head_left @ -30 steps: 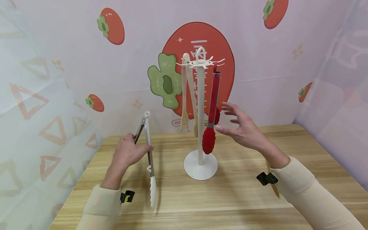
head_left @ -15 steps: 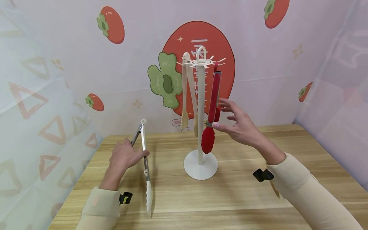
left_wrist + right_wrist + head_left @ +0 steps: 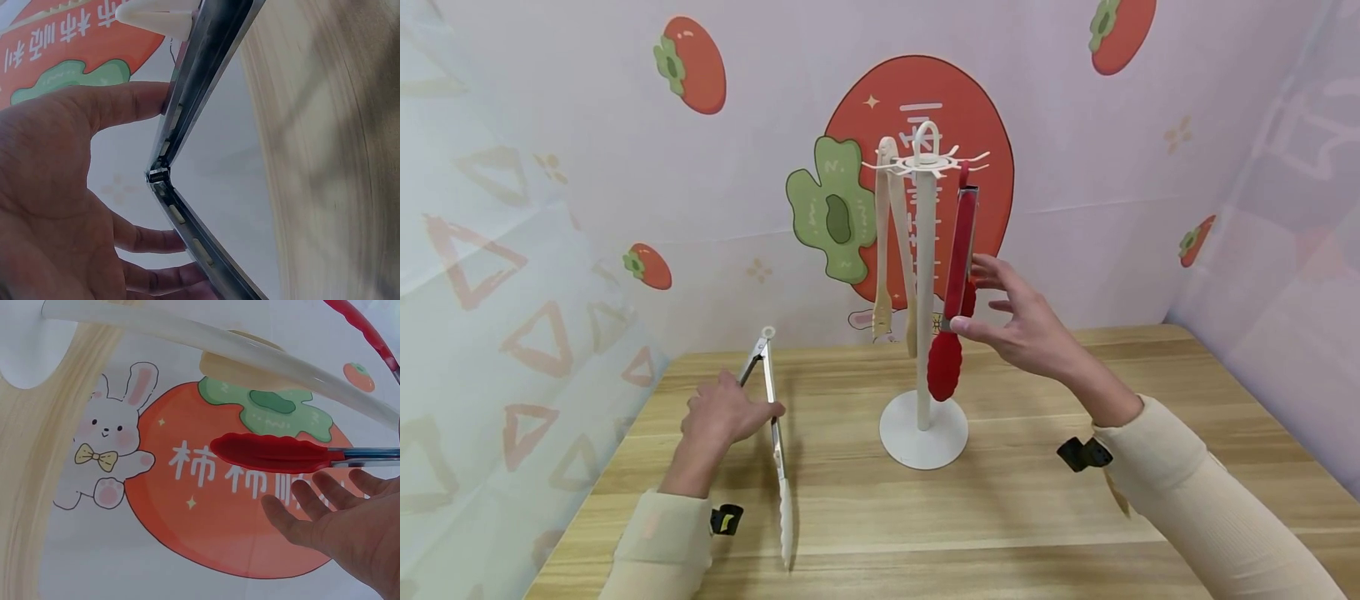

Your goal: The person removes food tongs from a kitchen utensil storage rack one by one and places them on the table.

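My left hand grips metal tongs with white scalloped tips, its thumb on one arm and fingertips along the other. In the left wrist view these tongs are spread wide at their hinge; the head view hides part of one arm behind the hand. My right hand reaches round red-tipped tongs that hang by their loop from a white rack. The thumb lies on the near arm. In the right wrist view the fingers are fairly straight beside the other arm.
Beige tongs hang on the left side of the rack, whose round base stands on the wooden table. Something thin and brown lies partly under the right sleeve. A patterned cloth rises behind.
My left hand has lowered the white-tipped tongs and shifted them slightly left. My right hand has moved left, bringing its thumb onto the red-tipped tongs. These still hang from the rack.
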`<action>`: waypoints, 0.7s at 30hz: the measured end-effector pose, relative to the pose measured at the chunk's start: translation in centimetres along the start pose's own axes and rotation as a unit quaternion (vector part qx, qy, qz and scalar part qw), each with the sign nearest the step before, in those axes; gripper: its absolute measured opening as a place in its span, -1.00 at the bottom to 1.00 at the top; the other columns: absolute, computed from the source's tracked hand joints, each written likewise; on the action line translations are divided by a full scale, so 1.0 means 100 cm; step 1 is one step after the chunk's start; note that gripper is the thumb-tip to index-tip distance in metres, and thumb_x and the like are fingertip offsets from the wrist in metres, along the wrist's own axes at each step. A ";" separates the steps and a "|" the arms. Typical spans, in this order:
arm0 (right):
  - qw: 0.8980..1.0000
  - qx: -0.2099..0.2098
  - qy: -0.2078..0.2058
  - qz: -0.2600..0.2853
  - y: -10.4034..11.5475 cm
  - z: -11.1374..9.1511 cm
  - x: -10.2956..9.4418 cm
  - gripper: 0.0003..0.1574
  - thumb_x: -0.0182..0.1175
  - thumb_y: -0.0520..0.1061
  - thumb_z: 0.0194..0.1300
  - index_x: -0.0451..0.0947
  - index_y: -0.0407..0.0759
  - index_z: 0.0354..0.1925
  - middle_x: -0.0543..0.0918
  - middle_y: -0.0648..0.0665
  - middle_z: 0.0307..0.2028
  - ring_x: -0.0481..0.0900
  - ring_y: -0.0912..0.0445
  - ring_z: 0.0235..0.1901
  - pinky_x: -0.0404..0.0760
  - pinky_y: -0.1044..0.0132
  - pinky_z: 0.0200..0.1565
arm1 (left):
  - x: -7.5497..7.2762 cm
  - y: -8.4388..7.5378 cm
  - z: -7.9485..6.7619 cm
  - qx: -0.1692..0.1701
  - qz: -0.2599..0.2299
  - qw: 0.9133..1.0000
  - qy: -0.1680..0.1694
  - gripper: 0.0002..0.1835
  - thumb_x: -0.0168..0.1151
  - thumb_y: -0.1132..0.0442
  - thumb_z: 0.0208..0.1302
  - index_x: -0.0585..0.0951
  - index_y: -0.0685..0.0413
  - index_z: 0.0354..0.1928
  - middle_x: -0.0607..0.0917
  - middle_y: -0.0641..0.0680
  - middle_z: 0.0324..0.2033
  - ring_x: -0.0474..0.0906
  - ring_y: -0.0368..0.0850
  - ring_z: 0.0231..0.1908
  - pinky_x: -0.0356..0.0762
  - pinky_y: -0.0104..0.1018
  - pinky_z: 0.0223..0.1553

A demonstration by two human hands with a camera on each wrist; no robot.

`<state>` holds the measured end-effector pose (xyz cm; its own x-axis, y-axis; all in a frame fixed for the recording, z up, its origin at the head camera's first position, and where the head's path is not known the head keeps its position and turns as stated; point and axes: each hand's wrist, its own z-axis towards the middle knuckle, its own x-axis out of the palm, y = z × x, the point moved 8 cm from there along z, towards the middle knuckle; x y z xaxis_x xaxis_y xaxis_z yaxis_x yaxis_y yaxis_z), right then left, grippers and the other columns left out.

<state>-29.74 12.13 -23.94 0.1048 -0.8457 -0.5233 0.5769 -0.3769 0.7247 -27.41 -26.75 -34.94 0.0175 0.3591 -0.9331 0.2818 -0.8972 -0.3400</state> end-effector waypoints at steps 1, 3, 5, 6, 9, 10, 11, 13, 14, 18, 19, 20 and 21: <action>1.000 0.000 0.000 0.000 0.000 0.000 0.000 0.02 0.38 -0.13 0.31 0.06 -0.06 0.56 0.35 -0.21 0.37 0.29 -0.15 0.33 0.34 -0.27 0.27 | 0.001 0.001 0.000 -0.002 0.003 1.000 0.003 0.01 0.38 -0.33 0.04 0.33 0.50 0.12 0.38 0.51 -0.10 0.42 0.49 -0.10 0.49 0.14 -0.40; 1.000 -0.001 0.001 -0.001 0.001 0.001 0.000 0.03 0.38 -0.12 0.31 0.05 -0.06 0.56 0.36 -0.21 0.37 0.29 -0.15 0.33 0.34 -0.27 0.27 | 0.003 0.002 0.000 -0.004 0.009 1.000 0.009 0.01 0.38 -0.34 0.04 0.32 0.51 0.10 0.38 0.50 -0.13 0.43 0.47 -0.12 0.49 0.12 -0.40; 1.000 -0.001 0.002 -0.001 0.001 0.002 0.000 0.03 0.39 -0.11 0.31 0.05 -0.05 0.56 0.36 -0.20 0.36 0.29 -0.14 0.33 0.34 -0.26 0.28 | 0.005 0.003 0.001 -0.006 0.013 1.000 0.013 0.01 0.38 -0.34 0.04 0.31 0.52 0.09 0.38 0.50 -0.14 0.43 0.46 -0.13 0.48 0.13 -0.40; 1.000 -0.001 0.002 -0.001 0.001 0.002 0.000 0.04 0.39 -0.11 0.30 0.05 -0.05 0.56 0.36 -0.21 0.36 0.29 -0.14 0.33 0.34 -0.25 0.28 | 0.006 0.003 0.001 -0.006 0.015 1.000 0.014 0.01 0.37 -0.33 0.04 0.30 0.52 0.09 0.37 0.51 -0.14 0.43 0.47 -0.13 0.49 0.14 -0.39; 1.000 -0.001 0.002 -0.001 0.001 0.003 0.000 0.04 0.39 -0.11 0.30 0.05 -0.06 0.56 0.36 -0.21 0.35 0.29 -0.14 0.32 0.35 -0.25 0.27 | 0.009 0.005 0.002 -0.007 0.019 1.000 0.018 0.03 0.36 -0.33 0.06 0.28 0.54 0.12 0.37 0.52 -0.13 0.42 0.51 -0.10 0.49 0.18 -0.38; 1.000 -0.001 0.002 -0.001 0.001 0.003 0.000 0.04 0.39 -0.11 0.30 0.04 -0.07 0.56 0.36 -0.21 0.35 0.29 -0.14 0.32 0.36 -0.25 0.27 | 0.010 0.006 0.002 -0.008 0.020 1.000 0.020 0.03 0.35 -0.32 0.06 0.28 0.54 0.13 0.37 0.54 -0.12 0.42 0.52 -0.08 0.50 0.20 -0.36; 1.000 -0.002 0.002 -0.001 0.001 0.004 0.000 0.05 0.39 -0.11 0.30 0.04 -0.08 0.56 0.36 -0.22 0.35 0.29 -0.14 0.32 0.36 -0.25 0.27 | 0.011 0.006 0.002 -0.009 0.021 0.999 0.022 0.03 0.35 -0.32 0.07 0.28 0.55 0.14 0.37 0.55 -0.11 0.41 0.54 -0.06 0.50 0.23 -0.35; 1.000 -0.004 0.001 -0.001 0.002 0.004 0.000 0.05 0.39 -0.11 0.29 0.04 -0.09 0.55 0.36 -0.22 0.34 0.30 -0.14 0.31 0.36 -0.25 0.26 | 0.013 0.007 0.003 -0.009 0.024 0.999 0.026 0.05 0.34 -0.32 0.07 0.27 0.56 0.17 0.36 0.58 -0.07 0.39 0.58 -0.02 0.50 0.29 -0.30; 1.000 -0.005 0.001 -0.001 0.002 0.005 0.000 0.05 0.39 -0.11 0.29 0.04 -0.09 0.55 0.36 -0.23 0.34 0.30 -0.14 0.31 0.36 -0.25 0.26 | 0.014 0.008 0.003 -0.010 0.025 0.999 0.029 0.06 0.34 -0.32 0.07 0.26 0.57 0.18 0.36 0.60 -0.05 0.38 0.58 -0.01 0.50 0.31 -0.29; 1.000 -0.010 0.001 -0.001 0.003 0.006 0.000 0.05 0.40 -0.12 0.28 0.06 -0.11 0.55 0.37 -0.24 0.33 0.30 -0.14 0.30 0.37 -0.24 0.25 | 0.016 0.009 0.003 -0.013 0.027 0.999 0.037 0.09 0.34 -0.31 0.08 0.23 0.60 0.21 0.35 0.62 -0.02 0.37 0.59 0.01 0.50 0.35 -0.25; 1.000 -0.012 0.000 -0.001 0.004 0.006 0.000 0.04 0.40 -0.12 0.28 0.06 -0.11 0.54 0.37 -0.24 0.32 0.30 -0.15 0.30 0.37 -0.24 0.25 | 0.017 0.010 0.003 -0.013 0.028 0.999 0.039 0.09 0.34 -0.31 0.08 0.22 0.60 0.22 0.35 0.63 -0.02 0.37 0.59 0.01 0.50 0.35 -0.24; 1.000 -0.013 0.000 -0.001 0.004 0.006 0.000 0.04 0.40 -0.12 0.28 0.06 -0.10 0.54 0.38 -0.24 0.32 0.30 -0.15 0.30 0.37 -0.24 0.25 | 0.018 0.010 0.003 -0.014 0.028 0.999 0.042 0.09 0.34 -0.30 0.09 0.21 0.60 0.23 0.35 0.63 -0.02 0.37 0.59 0.01 0.50 0.35 -0.24; 1.000 -0.014 0.000 -0.001 0.004 0.006 0.000 0.05 0.40 -0.13 0.28 0.06 -0.11 0.55 0.38 -0.24 0.32 0.30 -0.15 0.30 0.37 -0.24 0.25 | 0.018 0.011 0.002 -0.013 0.029 0.999 0.044 0.10 0.34 -0.30 0.09 0.21 0.61 0.24 0.35 0.63 -0.01 0.37 0.59 0.02 0.50 0.35 -0.23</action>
<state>-30.01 11.74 -23.34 0.1036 -0.8447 -0.5250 0.5999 -0.3680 0.7104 -27.30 -27.11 -37.03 0.1193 0.3292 -0.9367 0.3035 -0.9104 -0.2813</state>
